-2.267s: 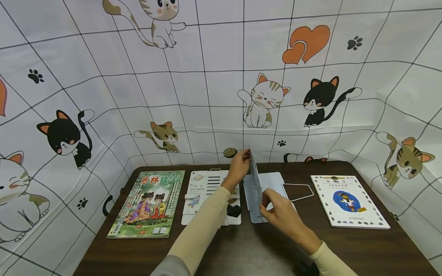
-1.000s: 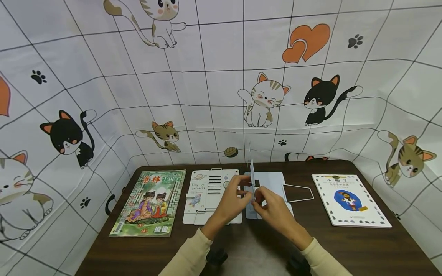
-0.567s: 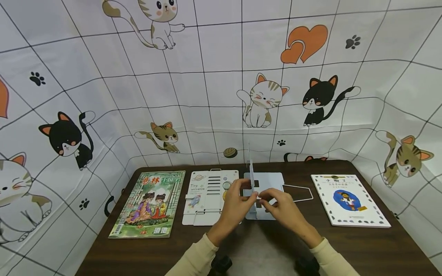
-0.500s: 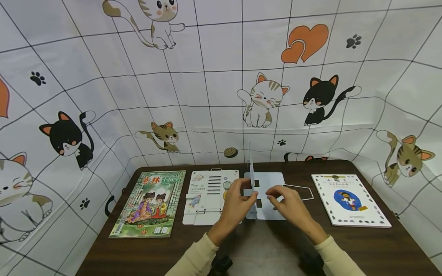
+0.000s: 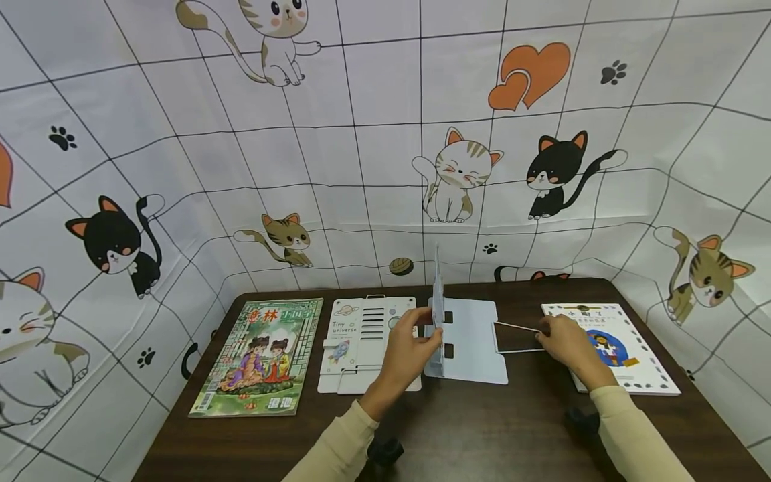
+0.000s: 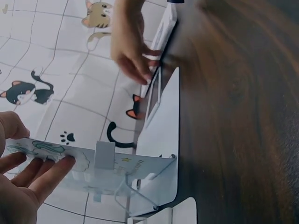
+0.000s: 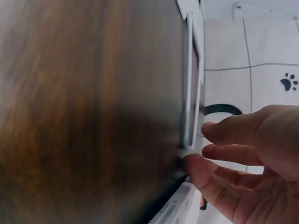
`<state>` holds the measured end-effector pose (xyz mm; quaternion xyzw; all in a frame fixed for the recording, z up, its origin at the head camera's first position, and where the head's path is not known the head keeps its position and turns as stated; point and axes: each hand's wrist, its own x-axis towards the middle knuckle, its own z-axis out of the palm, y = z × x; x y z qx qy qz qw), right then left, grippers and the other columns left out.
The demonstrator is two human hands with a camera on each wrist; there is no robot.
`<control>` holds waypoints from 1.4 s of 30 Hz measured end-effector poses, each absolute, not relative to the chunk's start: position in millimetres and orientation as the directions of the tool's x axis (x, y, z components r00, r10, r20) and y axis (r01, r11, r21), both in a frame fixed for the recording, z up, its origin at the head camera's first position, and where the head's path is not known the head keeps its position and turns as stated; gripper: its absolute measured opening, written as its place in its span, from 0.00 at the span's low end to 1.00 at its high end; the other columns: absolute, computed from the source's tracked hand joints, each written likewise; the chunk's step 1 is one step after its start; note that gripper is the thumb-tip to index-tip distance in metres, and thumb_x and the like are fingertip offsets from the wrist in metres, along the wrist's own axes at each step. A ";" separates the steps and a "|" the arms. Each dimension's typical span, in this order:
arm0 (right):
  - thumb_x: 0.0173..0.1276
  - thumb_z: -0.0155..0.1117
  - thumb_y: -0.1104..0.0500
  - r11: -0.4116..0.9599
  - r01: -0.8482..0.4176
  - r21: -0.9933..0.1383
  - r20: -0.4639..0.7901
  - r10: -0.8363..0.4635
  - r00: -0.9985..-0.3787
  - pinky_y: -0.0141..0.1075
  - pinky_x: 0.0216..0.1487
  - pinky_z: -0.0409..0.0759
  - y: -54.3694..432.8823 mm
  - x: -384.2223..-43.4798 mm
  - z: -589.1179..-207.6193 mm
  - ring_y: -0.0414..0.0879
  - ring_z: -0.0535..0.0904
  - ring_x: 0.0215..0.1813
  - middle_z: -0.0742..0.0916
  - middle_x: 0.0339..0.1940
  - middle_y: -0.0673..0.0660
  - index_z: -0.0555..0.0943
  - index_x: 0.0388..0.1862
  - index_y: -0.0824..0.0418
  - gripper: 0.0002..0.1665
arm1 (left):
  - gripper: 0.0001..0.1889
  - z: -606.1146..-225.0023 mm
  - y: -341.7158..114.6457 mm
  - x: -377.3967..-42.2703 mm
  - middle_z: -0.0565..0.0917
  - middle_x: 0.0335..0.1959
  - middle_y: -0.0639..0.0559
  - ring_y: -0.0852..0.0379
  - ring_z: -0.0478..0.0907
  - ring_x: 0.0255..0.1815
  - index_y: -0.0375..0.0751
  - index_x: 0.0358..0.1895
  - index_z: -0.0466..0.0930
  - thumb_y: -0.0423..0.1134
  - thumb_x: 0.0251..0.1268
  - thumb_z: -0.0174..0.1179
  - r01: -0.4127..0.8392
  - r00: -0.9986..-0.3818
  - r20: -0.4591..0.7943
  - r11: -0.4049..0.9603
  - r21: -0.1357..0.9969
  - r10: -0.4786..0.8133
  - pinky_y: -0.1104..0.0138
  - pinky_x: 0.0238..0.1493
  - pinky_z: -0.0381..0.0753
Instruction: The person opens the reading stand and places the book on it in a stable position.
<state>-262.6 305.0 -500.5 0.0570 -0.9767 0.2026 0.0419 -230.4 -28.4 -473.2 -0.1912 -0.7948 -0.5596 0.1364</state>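
In the middle of the table stands a light-blue folding book stand (image 5: 472,345), one panel lying flat and the other raised nearly upright. My left hand (image 5: 406,348) pinches the edge of the raised panel (image 6: 79,161), thumb on one side and fingers on the other. A white wire leg (image 5: 519,351) sticks out from the flat panel toward the right. At its far end is my right hand (image 5: 569,345), fingers bent and apart; contact with the wire (image 7: 188,84) is hard to make out. Behind that hand lies a white book (image 5: 629,371) with a blue picture, partly covered.
Left of the raised panel lies a second book stand (image 5: 346,375), flat, printed "Tiny universe". A green illustrated magazine (image 5: 259,355) lies at the table's left. Behind the dark wooden table (image 5: 482,428) hangs a cat-patterned cloth (image 5: 385,154).
My right hand has left the raised panel and moved right to the wire leg's end. My left hand keeps its hold on the panel, which now leans slightly differently.
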 end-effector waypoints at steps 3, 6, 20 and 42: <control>0.73 0.68 0.64 0.915 -0.130 -0.382 0.094 -0.101 -0.990 0.60 0.44 0.83 308.2 -265.2 -504.4 0.65 0.84 0.42 0.86 0.43 0.73 0.84 0.51 0.77 0.16 | 0.20 -472.7 -30.4 -234.9 0.85 0.53 0.37 0.45 0.88 0.54 0.30 0.63 0.80 0.27 0.70 0.66 0.467 -0.884 0.439 0.296 0.833 0.159 0.72 0.44 0.89; 0.71 0.69 0.65 0.912 -0.136 -0.388 0.108 -0.101 -0.989 0.55 0.38 0.82 308.8 -267.2 -510.8 0.57 0.82 0.36 0.86 0.38 0.69 0.86 0.44 0.75 0.11 | 0.19 -472.2 -32.0 -239.6 0.86 0.52 0.37 0.46 0.88 0.53 0.30 0.63 0.81 0.27 0.70 0.66 0.477 -0.879 0.448 0.301 0.825 0.167 0.73 0.44 0.89; 0.63 0.67 0.70 0.922 -0.185 -0.341 0.113 -0.155 -0.981 0.47 0.30 0.78 307.7 -256.2 -507.4 0.48 0.77 0.26 0.83 0.24 0.56 0.80 0.24 0.64 0.08 | 0.18 -479.3 -40.7 -269.0 0.89 0.48 0.42 0.49 0.88 0.52 0.35 0.61 0.85 0.27 0.71 0.64 0.485 -0.875 0.452 0.314 0.817 0.175 0.73 0.44 0.88; 0.49 0.74 0.56 0.896 -0.230 -0.379 -0.189 -0.318 -0.929 0.35 0.21 0.60 277.9 -203.5 -519.1 0.39 0.65 0.19 0.71 0.14 0.44 0.70 0.14 0.50 0.19 | 0.13 -476.3 -42.6 -308.6 0.88 0.53 0.43 0.53 0.85 0.53 0.36 0.61 0.83 0.38 0.85 0.55 0.342 -0.936 0.296 0.286 0.895 0.191 0.60 0.55 0.86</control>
